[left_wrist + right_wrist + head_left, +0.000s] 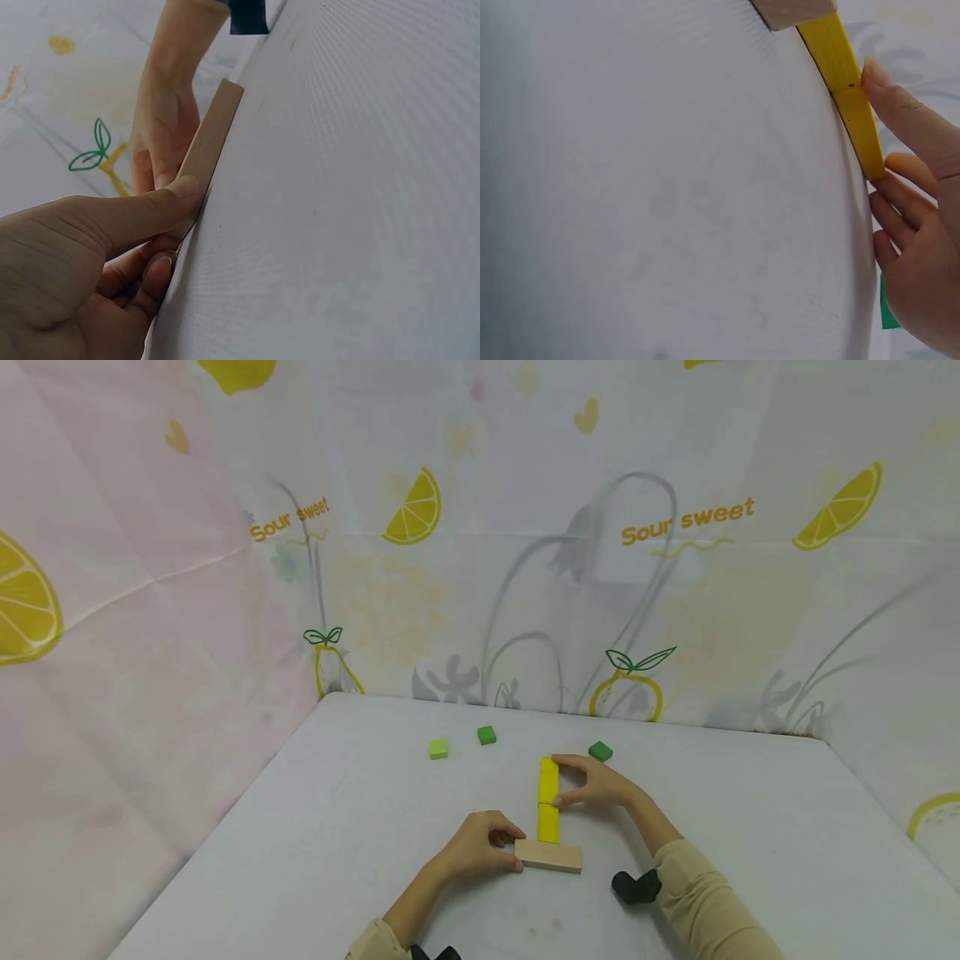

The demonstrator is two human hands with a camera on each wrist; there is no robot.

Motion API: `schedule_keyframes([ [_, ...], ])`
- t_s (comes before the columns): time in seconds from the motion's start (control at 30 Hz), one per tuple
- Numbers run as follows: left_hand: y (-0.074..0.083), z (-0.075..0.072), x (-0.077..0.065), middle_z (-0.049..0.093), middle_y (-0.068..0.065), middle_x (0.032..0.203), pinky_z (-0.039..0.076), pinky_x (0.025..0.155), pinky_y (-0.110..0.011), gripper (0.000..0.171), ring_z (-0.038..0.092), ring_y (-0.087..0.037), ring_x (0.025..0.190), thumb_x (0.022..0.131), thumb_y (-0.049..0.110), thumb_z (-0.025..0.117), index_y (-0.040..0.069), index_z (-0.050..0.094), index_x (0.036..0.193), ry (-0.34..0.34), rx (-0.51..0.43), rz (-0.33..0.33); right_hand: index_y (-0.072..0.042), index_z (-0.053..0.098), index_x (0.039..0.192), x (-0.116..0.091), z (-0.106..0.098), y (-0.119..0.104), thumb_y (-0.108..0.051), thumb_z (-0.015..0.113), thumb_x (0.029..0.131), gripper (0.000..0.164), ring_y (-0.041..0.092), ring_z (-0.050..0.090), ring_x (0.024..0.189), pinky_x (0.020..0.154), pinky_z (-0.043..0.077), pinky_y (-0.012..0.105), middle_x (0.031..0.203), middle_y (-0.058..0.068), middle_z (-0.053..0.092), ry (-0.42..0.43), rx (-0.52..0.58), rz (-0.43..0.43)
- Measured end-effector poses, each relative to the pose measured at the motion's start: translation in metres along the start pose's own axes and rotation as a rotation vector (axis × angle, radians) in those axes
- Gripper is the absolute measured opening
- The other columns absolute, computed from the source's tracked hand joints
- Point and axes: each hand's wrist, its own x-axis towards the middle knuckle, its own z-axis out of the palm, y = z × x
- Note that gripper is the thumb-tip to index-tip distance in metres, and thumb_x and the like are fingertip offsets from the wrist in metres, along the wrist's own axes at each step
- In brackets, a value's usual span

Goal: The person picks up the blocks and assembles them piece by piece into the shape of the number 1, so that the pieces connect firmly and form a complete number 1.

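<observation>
A plain wooden block [548, 855] lies crosswise on the white table. My left hand [482, 846] pinches its left end; the left wrist view shows the thumb [154, 214] along its near side, with the other fingers partly hidden. Two yellow blocks lie end to end in a line running away from the wooden block, the near yellow block [548, 823] touching it or nearly so. My right hand [596, 782] holds the far yellow block [549, 781], thumb on its right side close to the joint and a fingertip at its far end.
Toward the back lie a light green block [438, 749], a green block [487, 735] and a darker green block [600, 751], the last just beyond my right hand. A lemon-printed cloth [480, 610] hangs behind the table. Black wrist mounts [636, 887] sit by both sleeves.
</observation>
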Motion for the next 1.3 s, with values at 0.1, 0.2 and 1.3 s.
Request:
schedule_keyframes([
  [0.1,0.0,0.0,0.0,0.065,-0.004,0.087,0.046,0.069,-0.019,0.032,0.052,-0.005,0.074,0.069,0.009,0.083,-0.001,0.071,0.097,0.0,0.003,0.004,0.005,0.04,0.138,0.0,0.002,-0.001,-0.034,0.078,0.075,0.083,0.041,0.028,0.135,0.108,0.021,0.055,0.143,0.024,0.038,0.008,0.018,0.017],
  [0.2,-0.001,0.0,0.0,0.065,-0.005,0.088,0.046,0.069,-0.019,0.032,0.052,-0.005,0.075,0.069,0.01,0.082,-0.001,0.071,0.097,0.001,0.002,0.006,0.006,0.04,0.138,0.0,0.003,-0.002,-0.032,0.078,0.076,0.083,0.043,0.028,0.134,0.108,0.022,0.056,0.143,0.026,0.038,0.018,0.008,0.007],
  [1.3,-0.003,-0.001,-0.001,0.063,0.006,0.084,0.047,0.068,-0.019,0.032,0.051,-0.001,0.074,0.071,0.016,0.082,-0.001,0.071,0.097,-0.002,-0.006,0.077,0.014,0.032,0.138,0.005,0.018,-0.01,-0.044,0.072,0.079,0.093,0.046,0.03,0.131,0.106,0.025,0.056,0.14,0.033,0.034,0.063,-0.142,0.024],
])
